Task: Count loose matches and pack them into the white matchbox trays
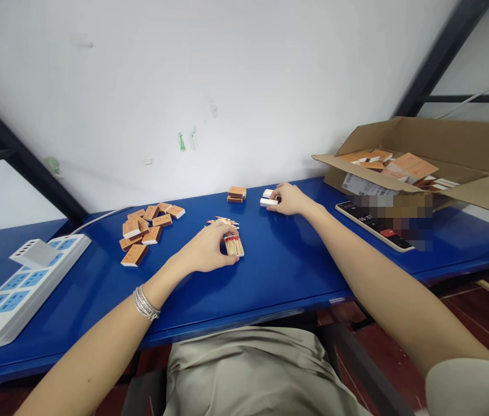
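My left hand (212, 247) holds a small matchbox tray (234, 246) between thumb and fingers on the blue table. Red-headed matches fill this tray, lying side by side. Just behind it, partly covered by my fingers, is a loose pile of matches (226, 221). Farther right, my right hand (288, 199) has its fingers closed at the right ends of two white matchbox trays (267, 202), set one behind the other. Whether it grips one or both is hidden. Two stacked orange matchboxes (236, 193) stand near the wall between my hands.
Several orange matchboxes (152, 222) lie heaped on the left of the blue table (270, 277). A power strip (32, 289) with a white plug is at the far left. At right stand an open cardboard box (452, 144) of matchboxes and a phone (369, 222) showing a timer.
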A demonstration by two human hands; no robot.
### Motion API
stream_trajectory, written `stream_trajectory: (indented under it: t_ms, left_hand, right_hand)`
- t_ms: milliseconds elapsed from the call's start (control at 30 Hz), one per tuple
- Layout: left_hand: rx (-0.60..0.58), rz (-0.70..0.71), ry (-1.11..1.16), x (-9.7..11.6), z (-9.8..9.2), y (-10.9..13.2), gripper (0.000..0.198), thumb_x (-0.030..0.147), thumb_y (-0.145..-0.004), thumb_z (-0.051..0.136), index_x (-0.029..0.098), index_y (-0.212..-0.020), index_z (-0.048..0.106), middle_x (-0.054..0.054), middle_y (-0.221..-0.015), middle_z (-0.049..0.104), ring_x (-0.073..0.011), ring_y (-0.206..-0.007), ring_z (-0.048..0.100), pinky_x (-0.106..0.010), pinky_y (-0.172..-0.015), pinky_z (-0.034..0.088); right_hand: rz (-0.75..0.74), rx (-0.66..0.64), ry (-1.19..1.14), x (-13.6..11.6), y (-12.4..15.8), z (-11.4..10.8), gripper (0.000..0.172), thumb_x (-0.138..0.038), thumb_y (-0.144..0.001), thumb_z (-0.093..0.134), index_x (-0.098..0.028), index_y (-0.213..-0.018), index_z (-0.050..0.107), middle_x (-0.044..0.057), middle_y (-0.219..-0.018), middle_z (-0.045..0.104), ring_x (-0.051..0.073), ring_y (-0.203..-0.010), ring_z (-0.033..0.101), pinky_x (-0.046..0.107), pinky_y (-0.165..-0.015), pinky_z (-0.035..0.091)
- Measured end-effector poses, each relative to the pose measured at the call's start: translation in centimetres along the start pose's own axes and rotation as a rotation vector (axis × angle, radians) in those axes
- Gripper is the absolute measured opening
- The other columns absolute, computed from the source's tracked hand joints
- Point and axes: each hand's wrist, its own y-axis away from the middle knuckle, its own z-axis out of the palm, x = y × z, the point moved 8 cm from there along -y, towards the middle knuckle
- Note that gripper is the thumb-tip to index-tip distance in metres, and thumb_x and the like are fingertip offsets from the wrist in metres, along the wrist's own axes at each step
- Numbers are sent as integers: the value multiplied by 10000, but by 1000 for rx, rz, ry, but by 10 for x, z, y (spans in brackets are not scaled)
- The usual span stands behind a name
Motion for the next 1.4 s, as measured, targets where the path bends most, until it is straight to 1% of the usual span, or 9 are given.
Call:
stream_trajectory:
  t_ms: [233,367,433,567,767,933,1133,1300,1400]
  left_hand:
    - [-5,4,-15,-2,3,0,483,441,-707,743,183,-1079,576,-85,-1117,615,-241,-986,583,-377,-863,461]
    - [-21,-49,-18,-5,4,0,560,578,-700,720,187,-1069,564,-70,-1011,622,-217,-836,585,-337,-730,446]
    - [-67,-45,-15,-6,5,1,676,631,-681,716,184,-1159,545,-55,-943,620,-207,-789,582,-319,-695,431]
    - [-216,-15,44,-7,11,4,739,592,-662,750,190,-1241,529,-11,-859,610,-161,-705,558,-278,-639,418]
    - [-226,-15,77,-8,9,4,322,428,-783,665,188,-991,615,5,-766,606,-120,-601,527,-257,-571,395]
    - [-196,-43,74,-9,10,3,332,448,-758,686,193,-953,603,3,-762,623,-123,-593,537,-255,-550,390]
    - [-198,-38,71,-9,14,3,354,466,-770,677,196,-985,599,3,-772,637,-127,-600,550,-257,-549,389]
    - [-193,-16,68,-7,12,4,343,457,-766,683,188,-965,607,11,-732,623,-127,-597,544,-258,-556,388]
    - [-192,-21,81,-9,9,4,345,458,-755,696,182,-940,603,9,-743,631,-127,-600,548,-260,-567,398]
  right_hand:
    - [-131,-51,-66,-17,13,-9,111,-332,-730,724,-222,-722,733,80,-1196,657,330,-1292,484,577,-1167,170]
    - [-177,0,-28,-27,17,-9,428,-427,-664,787,-220,-1034,728,115,-1351,576,344,-1309,472,540,-1182,202]
    - [-115,19,38,-25,16,-4,610,-443,-687,773,-175,-1222,654,177,-1478,443,392,-1396,359,575,-1180,188]
    - [-51,-70,145,-22,13,10,526,-382,-789,695,-90,-1224,649,228,-1568,284,414,-1479,172,560,-1207,106]
    - [-124,-86,66,-23,17,1,414,-375,-741,754,-156,-1090,721,164,-1581,281,399,-1482,176,541,-1215,94]
    - [-139,-58,32,-19,15,-3,446,-383,-750,741,-183,-1147,705,133,-1580,297,381,-1476,206,549,-1209,93]
    - [-35,-71,81,-6,6,8,528,-363,-802,697,-124,-1269,641,198,-1581,283,400,-1476,199,546,-1204,96]
    - [-160,123,-52,-39,-9,-4,621,-396,-833,652,-71,-1353,549,215,-1495,436,310,-1414,375,432,-1178,267]
    - [-119,176,-216,-59,-27,-4,639,-408,-837,643,-78,-1371,524,178,-1414,545,277,-1312,508,364,-1110,379]
